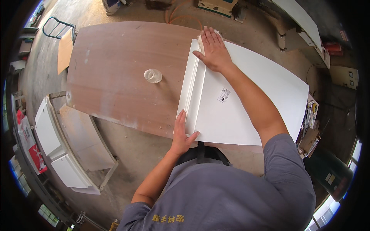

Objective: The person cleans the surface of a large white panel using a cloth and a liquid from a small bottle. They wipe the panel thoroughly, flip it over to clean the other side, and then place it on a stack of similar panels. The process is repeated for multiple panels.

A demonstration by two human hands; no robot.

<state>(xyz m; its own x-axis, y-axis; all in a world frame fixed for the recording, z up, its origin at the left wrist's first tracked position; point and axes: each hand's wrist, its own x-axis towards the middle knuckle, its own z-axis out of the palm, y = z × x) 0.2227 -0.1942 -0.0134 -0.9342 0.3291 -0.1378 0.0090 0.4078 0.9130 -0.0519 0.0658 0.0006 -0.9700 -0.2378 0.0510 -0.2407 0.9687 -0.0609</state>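
A white panel [254, 95] with a grooved strip [192, 89] along its left side lies flat on a brown wooden work table [121, 72]. My right hand [215, 53] presses a wad of white cloth [201, 44] onto the far end of that strip, fingers stretched out over it. At the near left corner, my left hand [182, 137] holds the panel, its fingers along the outer edge and the thumb at the near edge. A printed label [224, 95] is stuck on the panel. Left of the panel, a small clear jar [153, 76] stands on the table.
White boards [70, 171] rest on a low rack [108, 176] at the left. Beyond the table lie an orange hose [185, 17] and a green-framed trolley [59, 27]. Boxes and tools [310, 124] sit by the table's right end. A dark green bin [329, 176] stands behind at right.
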